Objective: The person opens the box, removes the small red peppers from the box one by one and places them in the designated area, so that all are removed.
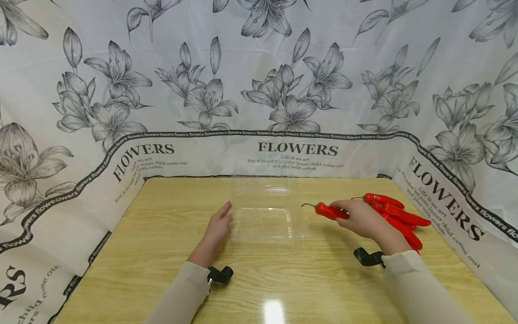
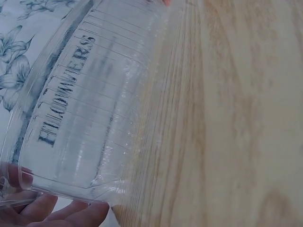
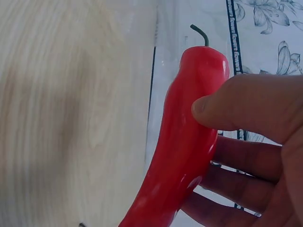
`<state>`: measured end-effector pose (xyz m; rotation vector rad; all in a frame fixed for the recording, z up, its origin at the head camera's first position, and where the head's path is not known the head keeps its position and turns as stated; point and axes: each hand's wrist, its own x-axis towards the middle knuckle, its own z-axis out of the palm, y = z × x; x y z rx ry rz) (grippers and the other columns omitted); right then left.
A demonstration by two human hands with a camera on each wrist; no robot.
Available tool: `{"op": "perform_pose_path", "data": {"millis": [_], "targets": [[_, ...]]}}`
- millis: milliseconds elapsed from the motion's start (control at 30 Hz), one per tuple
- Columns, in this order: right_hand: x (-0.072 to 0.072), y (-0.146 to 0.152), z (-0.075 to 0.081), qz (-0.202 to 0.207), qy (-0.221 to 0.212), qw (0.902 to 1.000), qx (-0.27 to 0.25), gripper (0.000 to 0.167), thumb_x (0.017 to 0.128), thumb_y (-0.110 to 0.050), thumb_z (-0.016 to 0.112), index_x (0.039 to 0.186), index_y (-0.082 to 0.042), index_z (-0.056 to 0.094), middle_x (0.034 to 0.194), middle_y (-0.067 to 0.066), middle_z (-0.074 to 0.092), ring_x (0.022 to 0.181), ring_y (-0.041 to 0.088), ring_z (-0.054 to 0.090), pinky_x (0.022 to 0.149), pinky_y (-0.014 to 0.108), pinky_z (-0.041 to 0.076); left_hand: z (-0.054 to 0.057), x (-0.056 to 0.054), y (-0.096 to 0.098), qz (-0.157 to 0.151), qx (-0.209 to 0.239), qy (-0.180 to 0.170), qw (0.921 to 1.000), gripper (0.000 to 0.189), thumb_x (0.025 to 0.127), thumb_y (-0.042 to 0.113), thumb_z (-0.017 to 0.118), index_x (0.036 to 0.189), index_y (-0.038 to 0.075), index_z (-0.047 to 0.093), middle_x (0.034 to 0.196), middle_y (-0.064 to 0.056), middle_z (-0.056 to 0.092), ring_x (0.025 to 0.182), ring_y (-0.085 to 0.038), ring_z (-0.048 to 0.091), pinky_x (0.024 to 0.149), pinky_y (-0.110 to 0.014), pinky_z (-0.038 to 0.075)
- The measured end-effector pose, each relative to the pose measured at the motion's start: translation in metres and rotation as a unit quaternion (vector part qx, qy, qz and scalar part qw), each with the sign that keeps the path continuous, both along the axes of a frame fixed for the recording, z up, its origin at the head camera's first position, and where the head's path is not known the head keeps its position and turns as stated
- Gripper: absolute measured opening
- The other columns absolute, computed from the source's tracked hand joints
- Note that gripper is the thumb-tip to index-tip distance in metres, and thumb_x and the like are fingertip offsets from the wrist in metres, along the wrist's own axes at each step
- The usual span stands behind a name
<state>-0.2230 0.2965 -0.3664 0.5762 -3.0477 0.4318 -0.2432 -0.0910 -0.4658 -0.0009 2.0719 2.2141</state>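
Observation:
My right hand (image 1: pixel 360 218) grips a glossy red chili pepper (image 1: pixel 327 210), its green stem pointing left over the table. In the right wrist view, the thumb presses one side of the pepper (image 3: pixel 182 127) and the fingers lie behind it. My left hand (image 1: pixel 216 231) rests at the left side of a clear plastic container (image 1: pixel 263 236). The left wrist view shows its fingertips (image 2: pixel 90 213) against the container's (image 2: pixel 90 99) outer wall, near the rim. The container sits mid-table, its clear lid (image 1: pixel 263 184) raised at the back.
Several red chili peppers (image 1: pixel 404 213) lie in a pile at the right, just beyond my right hand. The wooden table (image 1: pixel 162 243) is bordered at the back and sides by a white cloth (image 1: pixel 210 157) with flower prints.

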Motion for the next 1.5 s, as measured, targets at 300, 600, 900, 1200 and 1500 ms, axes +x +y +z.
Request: {"op": "perform_pose_path", "data": {"millis": [300,600,900,1200,1500], "targets": [[0.008,0.022,-0.015,-0.006,0.005,0.9999,0.015,0.039,0.084,-0.008,0.068,0.122,-0.001,0.064,0.107,0.012,0.070,0.084,0.021,0.061,0.080,0.047,0.052,0.001,0.002,0.000,0.005,-0.007,-0.004,1.0000,0.056,0.102,0.009,0.035,0.156,0.013,0.021,0.163,-0.005,0.018,0.150,-0.029,0.010,0.117,-0.049,0.022],[0.019,0.040,-0.031,-0.041,-0.014,0.9988,0.024,0.040,0.083,-0.013,0.071,0.121,-0.003,0.065,0.108,0.013,0.069,0.086,0.022,0.059,0.082,0.050,0.051,0.001,0.001,0.000,0.005,-0.015,-0.005,0.9999,0.055,0.102,0.009,0.035,0.156,0.012,0.021,0.163,-0.006,0.018,0.150,-0.030,0.010,0.118,-0.049,0.021],[0.033,0.057,-0.040,-0.043,0.008,0.9983,0.038,0.039,0.080,-0.016,0.076,0.116,-0.003,0.067,0.105,0.015,0.071,0.091,0.029,0.065,0.083,0.055,0.051,0.003,0.002,0.000,0.008,-0.021,-0.010,0.9997,0.055,0.102,0.008,0.035,0.156,0.014,0.021,0.163,-0.005,0.020,0.149,-0.028,0.012,0.105,-0.045,0.033],[0.043,0.075,-0.045,-0.054,0.018,0.9974,0.045,0.041,0.077,-0.014,0.078,0.115,-0.002,0.067,0.109,0.018,0.069,0.098,0.037,0.063,0.083,0.057,0.049,0.003,0.002,0.000,0.004,-0.018,-0.008,0.9998,0.056,0.102,0.007,0.035,0.156,0.014,0.021,0.163,-0.005,0.019,0.149,-0.029,0.013,0.104,-0.045,0.035],[0.051,0.090,-0.052,-0.052,0.045,0.9969,0.038,0.038,0.074,-0.014,0.079,0.109,-0.002,0.069,0.103,0.016,0.071,0.095,0.037,0.064,0.082,0.056,0.049,0.002,0.001,-0.001,0.005,-0.012,-0.014,0.9998,0.056,0.102,0.008,0.035,0.156,0.016,0.021,0.163,-0.003,0.019,0.146,-0.027,0.019,0.094,-0.040,0.035]]}}
